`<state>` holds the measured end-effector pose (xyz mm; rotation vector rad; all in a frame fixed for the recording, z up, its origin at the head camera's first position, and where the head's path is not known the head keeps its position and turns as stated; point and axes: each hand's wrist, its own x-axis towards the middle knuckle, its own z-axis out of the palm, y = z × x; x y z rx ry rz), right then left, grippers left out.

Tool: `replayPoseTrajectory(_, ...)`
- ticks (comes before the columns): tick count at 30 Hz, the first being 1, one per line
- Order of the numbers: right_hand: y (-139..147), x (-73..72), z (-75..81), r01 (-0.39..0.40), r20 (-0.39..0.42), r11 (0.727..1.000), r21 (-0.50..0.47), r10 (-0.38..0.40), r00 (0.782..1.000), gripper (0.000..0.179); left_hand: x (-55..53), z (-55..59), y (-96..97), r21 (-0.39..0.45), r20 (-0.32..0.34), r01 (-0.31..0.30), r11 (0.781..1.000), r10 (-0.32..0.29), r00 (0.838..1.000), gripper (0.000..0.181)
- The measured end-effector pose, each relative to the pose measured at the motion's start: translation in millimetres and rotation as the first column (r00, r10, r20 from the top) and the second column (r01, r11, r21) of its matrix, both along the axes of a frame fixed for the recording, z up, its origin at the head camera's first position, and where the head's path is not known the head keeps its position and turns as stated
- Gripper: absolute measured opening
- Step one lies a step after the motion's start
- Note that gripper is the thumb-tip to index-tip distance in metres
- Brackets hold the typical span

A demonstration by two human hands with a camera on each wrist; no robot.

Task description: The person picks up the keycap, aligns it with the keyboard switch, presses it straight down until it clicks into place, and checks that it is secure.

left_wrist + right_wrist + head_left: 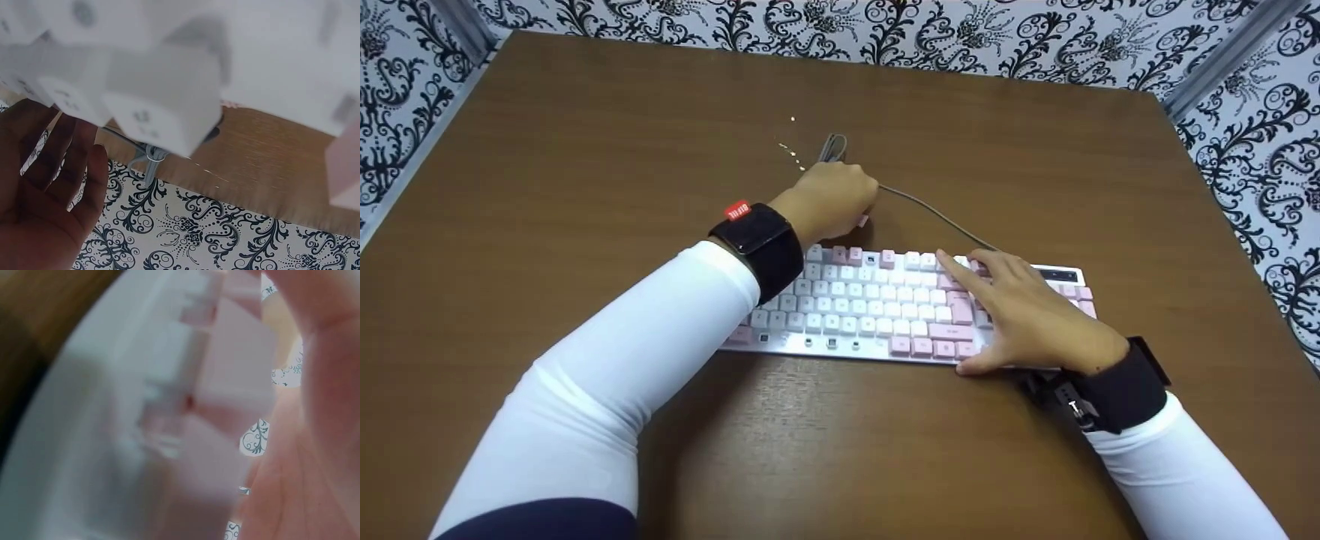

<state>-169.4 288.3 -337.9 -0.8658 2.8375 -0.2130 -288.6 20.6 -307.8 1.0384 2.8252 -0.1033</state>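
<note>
Keyboard (877, 291) legends look blurred beside the resting right hand (1027, 311).

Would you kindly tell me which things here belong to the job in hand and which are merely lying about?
Apparently in the job:
keyboard, under the right hand
left hand, at the keyboard's far edge

Apparently just lying about:
bundled cable, beyond the left hand
pale specks on the table, too small to identify

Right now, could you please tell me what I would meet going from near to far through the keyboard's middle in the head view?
Keyboard → left hand → cable bundle → black-and-white patterned backdrop.
</note>
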Motion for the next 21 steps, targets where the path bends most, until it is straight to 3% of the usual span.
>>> replayPoseTrajectory(9, -0.4, 0.7, 0.1, -0.008, -0.01, 1.0, -0.007, 0.008, 1.0, 0.133, 1.4, -5.4, -0.5, 0.01, -0.005, 0.012, 1.0, -0.012, 1.0, 0.019)
replayPoseTrajectory(21, -0.2, -0.2, 0.4, -0.005, 0.0, 1.0, 0.007, 0.005, 1.0, 0.132, 1.9, -4.3, -1.1, -0.006, -0.01, 0.005, 1.0, -0.005, 1.0, 0.018)
